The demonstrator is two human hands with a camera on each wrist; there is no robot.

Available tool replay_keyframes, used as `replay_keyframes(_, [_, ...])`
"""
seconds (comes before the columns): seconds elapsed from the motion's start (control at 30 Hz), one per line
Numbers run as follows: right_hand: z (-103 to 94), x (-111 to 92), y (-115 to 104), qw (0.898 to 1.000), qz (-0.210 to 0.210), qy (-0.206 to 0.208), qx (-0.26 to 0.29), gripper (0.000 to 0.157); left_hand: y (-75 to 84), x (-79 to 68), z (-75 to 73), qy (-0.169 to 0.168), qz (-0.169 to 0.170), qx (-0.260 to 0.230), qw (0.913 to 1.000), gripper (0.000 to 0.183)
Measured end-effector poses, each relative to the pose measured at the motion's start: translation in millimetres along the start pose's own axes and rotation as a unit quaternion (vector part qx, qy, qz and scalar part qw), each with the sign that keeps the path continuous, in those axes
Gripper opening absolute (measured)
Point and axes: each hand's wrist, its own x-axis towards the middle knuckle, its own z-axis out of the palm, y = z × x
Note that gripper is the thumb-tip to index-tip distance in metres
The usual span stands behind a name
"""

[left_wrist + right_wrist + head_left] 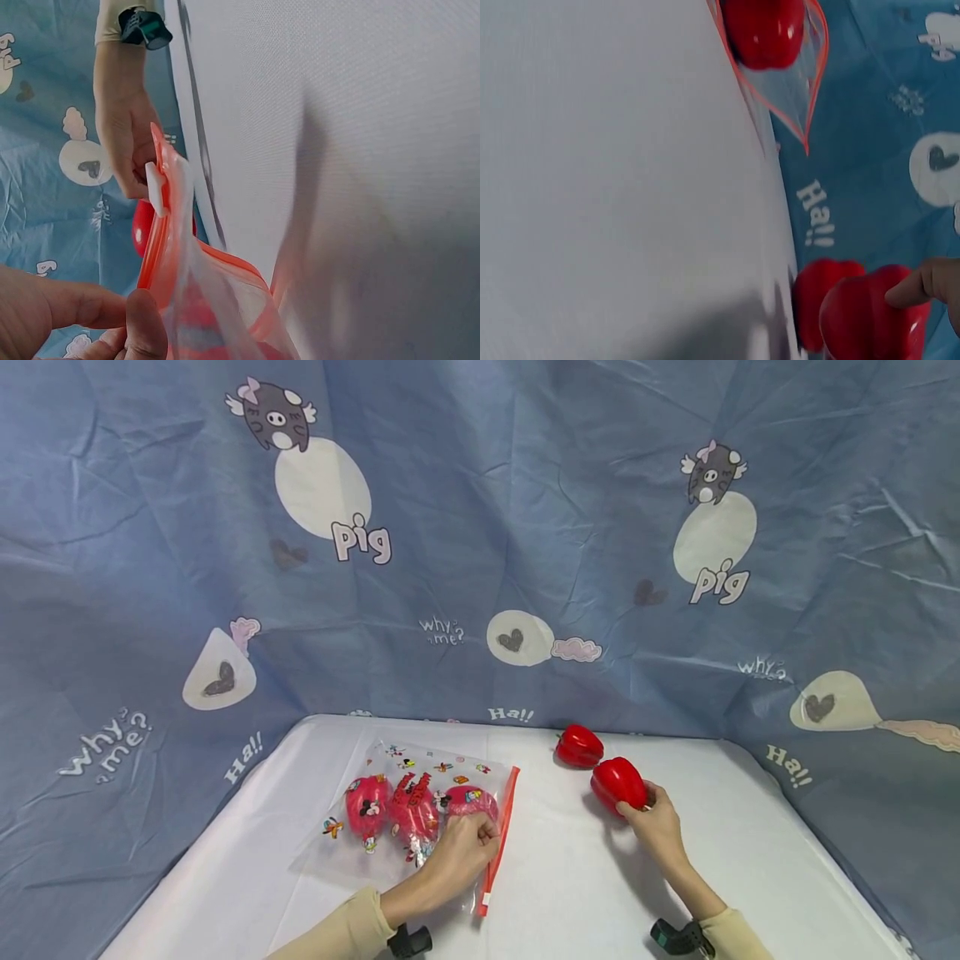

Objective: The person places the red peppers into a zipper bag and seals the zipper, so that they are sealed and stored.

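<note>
My left hand (461, 853) pinches the open edge of a clear zip bag (341, 852) between thumb and fingers. The bag has cartoon prints and an orange zip strip (504, 835), with a white slider (156, 189) at its near end. Three red bell peppers lie inside, one nearest the mouth (765, 34); the prints partly cover them. On the right, my right hand (660, 828) grips another red bell pepper (618, 783), thumb on its near side. Just behind that one, a further bell pepper (579, 746) rests on the table.
A white cloth covers the table (570, 877). Behind and at both sides hangs a blue curtain (420, 585) with pig prints, meeting the table's back edge. Each wrist wears a dark strapped device, one of them the right wrist device (681, 937).
</note>
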Motion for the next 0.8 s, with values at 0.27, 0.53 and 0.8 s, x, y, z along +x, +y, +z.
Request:
replay_keyframes(0.27, [12.5,-16,-18,0.999,-0.032,-0.025,0.015,0.065,0.8,2.1,-0.8,0.004,0.006,-0.003,1.0,0.013])
replay_keyframes(0.53, [21.2,-26,-24,0.998,-0.039,-0.04,0.03,0.064,1.7,3.1,-0.5,0.005,0.009,-0.006,0.9999,0.011])
replay_keyframes(0.8, [27.7,-35,-27,0.997,-0.049,-0.048,0.038,0.063,1.7,1.9,0.2,0.006,0.005,-0.005,1.0,0.01])
